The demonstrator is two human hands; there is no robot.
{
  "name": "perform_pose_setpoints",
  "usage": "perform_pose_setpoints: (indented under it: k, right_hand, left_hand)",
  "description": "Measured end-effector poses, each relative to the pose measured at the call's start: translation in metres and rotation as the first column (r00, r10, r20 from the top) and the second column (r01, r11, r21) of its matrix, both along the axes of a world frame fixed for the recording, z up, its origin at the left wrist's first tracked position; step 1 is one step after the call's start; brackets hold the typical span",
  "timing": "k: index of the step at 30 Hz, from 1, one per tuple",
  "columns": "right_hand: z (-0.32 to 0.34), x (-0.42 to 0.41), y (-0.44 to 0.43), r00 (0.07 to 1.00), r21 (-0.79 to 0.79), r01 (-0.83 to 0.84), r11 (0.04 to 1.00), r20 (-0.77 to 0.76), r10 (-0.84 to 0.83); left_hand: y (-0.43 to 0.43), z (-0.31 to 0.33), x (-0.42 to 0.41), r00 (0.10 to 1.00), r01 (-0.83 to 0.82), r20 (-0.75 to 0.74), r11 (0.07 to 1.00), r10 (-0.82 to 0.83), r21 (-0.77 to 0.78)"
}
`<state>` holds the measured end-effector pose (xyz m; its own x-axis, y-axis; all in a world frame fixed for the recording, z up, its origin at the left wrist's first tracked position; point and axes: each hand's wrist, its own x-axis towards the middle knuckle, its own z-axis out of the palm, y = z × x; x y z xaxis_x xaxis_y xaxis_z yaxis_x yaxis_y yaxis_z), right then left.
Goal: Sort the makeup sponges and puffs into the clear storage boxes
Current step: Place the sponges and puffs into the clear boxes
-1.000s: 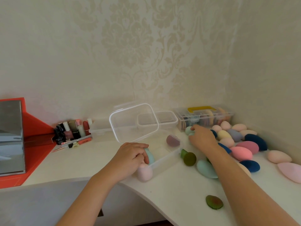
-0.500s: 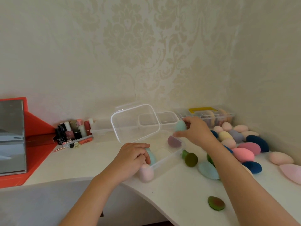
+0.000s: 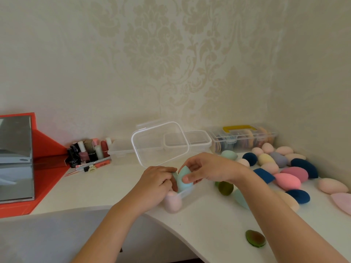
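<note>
The right hand (image 3: 210,170) pinched a soft, light teal sponge (image 3: 183,179) at its broad end over the box (image 3: 185,193); the left hand (image 3: 157,180) curled, perhaps steadying another.

Pale teal teardrop foam sponge (image 3: 183,179) upright over open clear plastic box (image 3: 187,192) (lid up), pink egg-shaped sponge (image 3: 172,203) prob. inside, near corner.
</note>
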<state>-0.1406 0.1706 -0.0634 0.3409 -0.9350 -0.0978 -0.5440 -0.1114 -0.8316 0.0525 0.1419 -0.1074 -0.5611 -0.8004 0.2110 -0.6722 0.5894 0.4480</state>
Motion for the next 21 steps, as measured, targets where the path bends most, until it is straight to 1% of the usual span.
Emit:
perform_pose_setpoints:
  k: [4,7,11,14,17,18,19,20,21]
  right_hand:
    - [0.001,0.012,-0.002,0.975,-0.021,-0.022,1.0,-0.22,0.017]
    - [0.001,0.019,-0.008,0.912,-0.071,-0.002,0.997,-0.41,-0.027]
    - [-0.002,0.027,-0.014,0.823,-0.096,-0.03,0.995,-0.567,-0.03]
    - [-0.002,0.034,-0.015,0.789,-0.096,-0.048,0.994,-0.614,-0.022]
    - [0.001,0.038,-0.015,0.731,-0.066,-0.07,0.995,-0.683,0.006]
    - [0.001,0.037,-0.014,0.724,-0.053,-0.088,0.995,-0.69,0.027]
    - [0.002,0.033,-0.014,0.741,-0.022,-0.098,0.995,-0.668,0.058]
    - [0.002,0.029,-0.012,0.785,0.012,-0.102,0.995,-0.613,0.088]
    - [0.003,0.024,-0.009,0.848,0.057,-0.089,0.994,-0.519,0.106]
  left_hand:
    - [0.003,0.003,-0.001,1.0,-0.013,0.016,1.0,0.013,-0.001]
    - [0.004,0.003,-0.001,1.0,-0.016,0.012,1.0,0.016,0.005]
    - [0.002,0.002,-0.001,0.999,-0.01,0.037,1.0,0.01,-0.001]
    - [0.001,0.001,-0.001,0.999,-0.01,0.039,1.0,0.011,-0.018]
    - [0.0,0.0,-0.001,0.999,-0.012,0.03,1.0,0.013,-0.015]
    - [0.0,0.0,-0.001,0.999,-0.011,0.031,1.0,0.011,-0.011]
    - [0.0,0.001,-0.002,1.0,-0.007,0.028,1.0,0.007,-0.004]
    - [0.0,0.001,-0.002,1.0,-0.006,0.019,1.0,0.006,0.004]
    - [0.0,0.0,-0.001,1.0,-0.006,0.005,1.0,0.006,0.017]
